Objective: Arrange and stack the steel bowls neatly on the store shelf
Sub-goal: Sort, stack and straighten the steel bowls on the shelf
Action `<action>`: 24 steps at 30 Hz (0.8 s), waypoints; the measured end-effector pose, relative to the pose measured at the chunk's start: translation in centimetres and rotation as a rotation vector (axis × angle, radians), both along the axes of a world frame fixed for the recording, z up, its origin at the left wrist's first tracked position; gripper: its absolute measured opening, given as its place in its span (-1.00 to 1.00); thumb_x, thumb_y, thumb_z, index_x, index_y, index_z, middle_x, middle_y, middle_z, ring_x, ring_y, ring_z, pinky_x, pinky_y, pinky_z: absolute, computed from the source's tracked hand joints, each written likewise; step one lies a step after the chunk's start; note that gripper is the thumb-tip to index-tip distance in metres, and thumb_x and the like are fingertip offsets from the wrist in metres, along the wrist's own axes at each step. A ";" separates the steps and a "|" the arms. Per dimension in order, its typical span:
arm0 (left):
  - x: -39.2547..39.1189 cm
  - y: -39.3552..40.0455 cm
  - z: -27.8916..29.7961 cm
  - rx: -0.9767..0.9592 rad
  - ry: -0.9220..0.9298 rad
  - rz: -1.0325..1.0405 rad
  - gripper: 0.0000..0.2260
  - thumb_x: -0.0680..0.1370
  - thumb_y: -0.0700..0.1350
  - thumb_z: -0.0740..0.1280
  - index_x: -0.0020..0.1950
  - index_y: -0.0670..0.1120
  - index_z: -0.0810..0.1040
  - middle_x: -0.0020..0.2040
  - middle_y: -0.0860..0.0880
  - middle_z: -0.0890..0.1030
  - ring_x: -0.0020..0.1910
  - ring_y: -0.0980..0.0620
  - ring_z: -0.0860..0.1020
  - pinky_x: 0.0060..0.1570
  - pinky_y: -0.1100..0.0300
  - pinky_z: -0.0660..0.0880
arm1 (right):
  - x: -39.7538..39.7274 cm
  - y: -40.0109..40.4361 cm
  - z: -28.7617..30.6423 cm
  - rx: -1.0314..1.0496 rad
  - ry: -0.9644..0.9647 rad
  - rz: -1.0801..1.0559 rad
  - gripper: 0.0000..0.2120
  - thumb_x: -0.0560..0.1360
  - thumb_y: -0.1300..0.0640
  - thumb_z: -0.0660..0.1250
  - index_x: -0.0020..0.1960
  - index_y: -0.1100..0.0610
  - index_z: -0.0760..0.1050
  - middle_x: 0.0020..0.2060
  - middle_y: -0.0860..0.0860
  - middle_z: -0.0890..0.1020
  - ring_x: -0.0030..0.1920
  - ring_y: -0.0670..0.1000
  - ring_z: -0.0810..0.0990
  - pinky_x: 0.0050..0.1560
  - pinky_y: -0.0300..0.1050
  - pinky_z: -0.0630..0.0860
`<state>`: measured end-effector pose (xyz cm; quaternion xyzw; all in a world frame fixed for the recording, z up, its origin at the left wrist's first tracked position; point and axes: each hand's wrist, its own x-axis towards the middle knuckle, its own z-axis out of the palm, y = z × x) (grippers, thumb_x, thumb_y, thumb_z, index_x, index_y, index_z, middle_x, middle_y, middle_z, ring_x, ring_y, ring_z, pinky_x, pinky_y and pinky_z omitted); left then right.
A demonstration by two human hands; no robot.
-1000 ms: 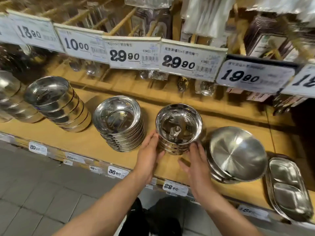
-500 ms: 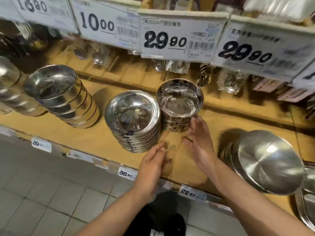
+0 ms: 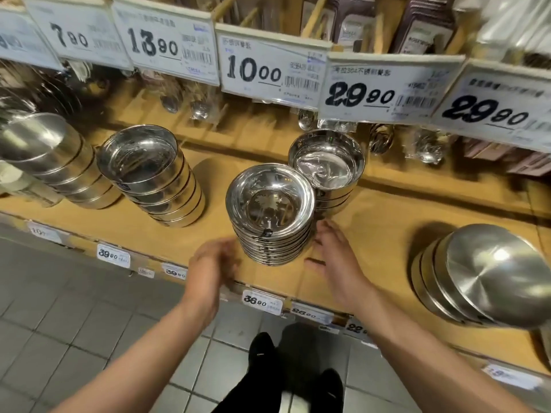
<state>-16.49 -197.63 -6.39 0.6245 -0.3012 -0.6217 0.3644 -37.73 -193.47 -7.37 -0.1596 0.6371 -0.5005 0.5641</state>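
Both bare forearms reach forward from the lower edge of the view toward the tan wooden store shelf (image 3: 387, 234). The left hand (image 3: 211, 269) is blurred, its fingers loosely extended and directed at the lower left side of the stack of shallow wide-rimmed steel bowls (image 3: 269, 216); whether the fingertips touch the stack cannot be told. The right hand (image 3: 335, 254) lies on the opposite side, fingers spread and relaxed, just beside the lower right of the same stack and holding nothing. This stack stands upright near the shelf's front edge, between the two hands. Directly behind and to its right, touching or nearly so, stands a shorter stack of deeper straight-walled steel bowls (image 3: 328, 171). Further left are a leaning stack of straight-walled steel bowls (image 3: 152, 177) and another such stack (image 3: 50, 162) at the frame edge. At the far right, a set of large steel bowls (image 3: 483, 275) rests tilted on edge. White price cards (image 3: 268, 70) hang above.
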 end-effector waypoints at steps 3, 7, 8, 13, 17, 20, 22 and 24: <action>0.1 -3.1 0.7 0.013 0.079 -0.099 -0.69 0.68 0.11 0.20 0.33 0.08 0.59 0.25 0.09 0.64 0.22 0.06 0.57 0.16 0.01 0.55 | 2.1 0.1 0.6 0.002 -0.048 0.050 -0.78 0.64 -0.28 0.12 0.24 -0.42 0.43 0.44 -0.12 0.49 0.34 -0.04 0.52 0.04 -0.01 0.63; -1.2 -3.8 2.1 0.016 0.092 -0.322 -0.69 0.61 0.31 0.19 0.15 0.26 0.65 0.18 0.11 0.69 0.23 0.03 0.59 0.00 0.10 0.55 | 3.0 0.6 1.4 -0.030 -0.071 0.011 -0.70 0.61 -0.35 0.10 0.27 -0.41 0.47 0.43 -0.15 0.50 0.36 -0.08 0.53 -0.09 -0.16 0.67; -1.4 -3.6 2.3 0.013 0.085 -0.329 -0.71 0.61 0.30 0.19 0.12 0.27 0.66 0.14 0.14 0.71 0.22 0.04 0.59 -0.03 0.12 0.55 | 3.0 1.0 1.5 -0.053 -0.063 0.008 -0.64 0.60 -0.37 0.10 0.33 -0.39 0.45 0.42 -0.19 0.50 0.36 -0.10 0.52 -0.09 -0.19 0.67; -2.9 -1.0 2.1 0.049 0.093 -0.392 -0.71 0.65 0.24 0.16 0.01 0.32 0.68 0.05 0.26 0.70 0.26 0.07 0.55 0.02 0.10 0.53 | 1.8 4.7 2.2 -0.095 -0.031 -0.046 -0.49 0.53 -0.42 0.12 0.40 -0.29 0.44 0.38 -0.19 0.54 0.35 -0.11 0.52 0.16 -0.02 0.62; -6.3 2.0 2.3 0.051 0.111 -0.534 -0.66 0.70 0.20 0.08 -0.01 0.40 0.66 0.02 0.34 0.69 0.14 0.18 0.63 0.07 0.11 0.51 | -0.9 8.6 2.9 -0.034 -0.012 -0.148 -0.64 0.66 -0.27 0.09 0.33 -0.23 0.51 0.29 -0.12 0.62 0.31 -0.05 0.57 0.18 0.01 0.61; -9.2 3.9 2.3 0.066 0.135 -0.578 -0.64 0.71 0.18 0.08 0.02 0.36 0.68 0.02 0.32 0.70 0.13 0.19 0.64 0.12 0.08 0.51 | -3.1 10.9 3.3 -0.012 -0.020 -0.223 -0.67 0.68 -0.22 0.06 0.29 -0.21 0.53 0.27 -0.10 0.64 0.27 -0.03 0.60 0.19 0.01 0.59; -10.7 4.9 2.6 0.071 0.153 -0.583 -0.67 0.70 0.18 0.10 0.06 0.32 0.68 0.03 0.29 0.71 0.21 0.13 0.60 0.19 0.03 0.52 | -4.3 11.8 3.5 -0.015 -0.028 -0.248 -0.62 0.68 -0.23 0.06 0.36 -0.17 0.50 0.30 -0.09 0.63 0.29 -0.03 0.59 0.18 -0.01 0.59; -11.8 5.4 2.9 0.069 0.172 -0.575 -0.68 0.70 0.18 0.13 0.05 0.30 0.69 0.00 0.28 0.71 0.22 0.11 0.57 0.20 0.02 0.52 | -5.1 12.4 3.5 -0.034 -0.042 -0.249 -0.58 0.65 -0.28 0.08 0.40 -0.17 0.47 0.31 -0.12 0.62 0.31 -0.03 0.58 0.23 0.03 0.58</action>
